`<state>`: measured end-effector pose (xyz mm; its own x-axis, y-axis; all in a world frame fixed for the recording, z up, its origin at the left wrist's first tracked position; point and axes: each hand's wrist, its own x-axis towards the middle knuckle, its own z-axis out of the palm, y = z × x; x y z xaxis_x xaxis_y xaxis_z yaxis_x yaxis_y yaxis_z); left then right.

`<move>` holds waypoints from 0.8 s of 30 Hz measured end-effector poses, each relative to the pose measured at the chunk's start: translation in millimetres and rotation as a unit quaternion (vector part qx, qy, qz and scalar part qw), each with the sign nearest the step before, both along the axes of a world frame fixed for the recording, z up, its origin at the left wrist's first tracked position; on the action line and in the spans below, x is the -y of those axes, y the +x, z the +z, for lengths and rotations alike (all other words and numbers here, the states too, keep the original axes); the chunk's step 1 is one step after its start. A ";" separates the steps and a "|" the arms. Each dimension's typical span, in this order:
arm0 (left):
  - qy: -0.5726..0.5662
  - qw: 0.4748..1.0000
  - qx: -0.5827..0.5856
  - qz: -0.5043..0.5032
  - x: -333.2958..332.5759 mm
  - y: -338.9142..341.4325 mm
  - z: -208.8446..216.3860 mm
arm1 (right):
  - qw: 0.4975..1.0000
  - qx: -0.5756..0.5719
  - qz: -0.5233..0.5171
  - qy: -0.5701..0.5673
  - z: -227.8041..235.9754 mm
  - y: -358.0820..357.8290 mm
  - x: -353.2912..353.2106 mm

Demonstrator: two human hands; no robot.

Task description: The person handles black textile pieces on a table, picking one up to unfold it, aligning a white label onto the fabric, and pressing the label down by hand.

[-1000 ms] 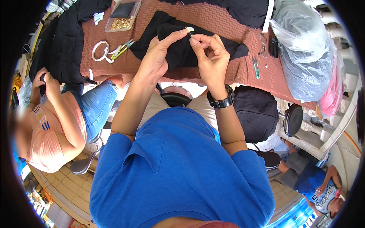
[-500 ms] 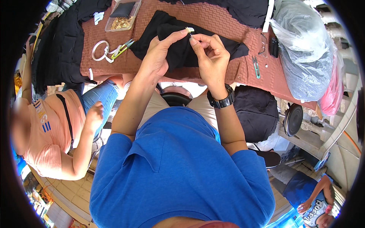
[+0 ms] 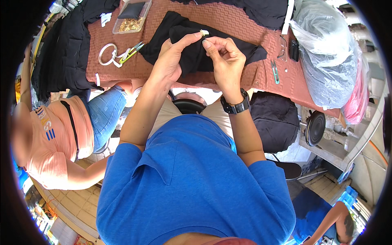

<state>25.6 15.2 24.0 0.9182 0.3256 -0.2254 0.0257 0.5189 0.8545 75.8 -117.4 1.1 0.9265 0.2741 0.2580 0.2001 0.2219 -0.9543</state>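
A piece of black cloth point(image 3: 237, 52) lies folded on the table under both my hands. My left hand point(image 3: 169, 59) is closed on part of the cloth, with its thumb stretched along the top. At the thumb's tip a small white tag point(image 3: 204, 32) sticks up. My right hand point(image 3: 225, 57) meets it there, thumb and forefinger pinched together just below the tag. What lies between those right fingertips is too small to make out. Both wrists are raised over the table's near edge.
On the brown table cover point(image 3: 163, 16) lie a clear box point(image 3: 143, 18) of gold-coloured pieces, white tape point(image 3: 107, 55), yellow-green snips point(image 3: 130, 53), green snips point(image 3: 275, 72) and glasses point(image 3: 282, 47). A plastic bag point(image 3: 326, 53) bulges at right. A co-worker point(image 3: 61, 134) sits at left.
My right hand has shifted very slightly to the left, still pinching near the tag. The co-worker at left has lowered an arm, and the person at lower right has moved.
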 end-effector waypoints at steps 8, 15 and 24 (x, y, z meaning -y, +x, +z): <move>-0.001 1.000 -0.006 0.000 -0.7 -0.3 -2.0 | 1.000 0.012 0.021 0.005 -6.9 1.3 1.5; -0.044 0.999 -0.006 -0.016 -2.9 0.5 -4.2 | 0.999 -0.011 0.036 0.021 -8.1 2.0 0.2; -0.002 1.000 0.012 -0.007 2.1 0.2 -1.4 | 0.994 -0.077 0.035 0.066 -3.8 -1.3 -1.5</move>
<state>25.8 13.0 22.6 0.9274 0.3128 -0.2050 0.0127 0.5216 0.8531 74.4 -115.9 -2.8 0.9377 0.3122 0.1524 0.0338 0.3545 -0.9344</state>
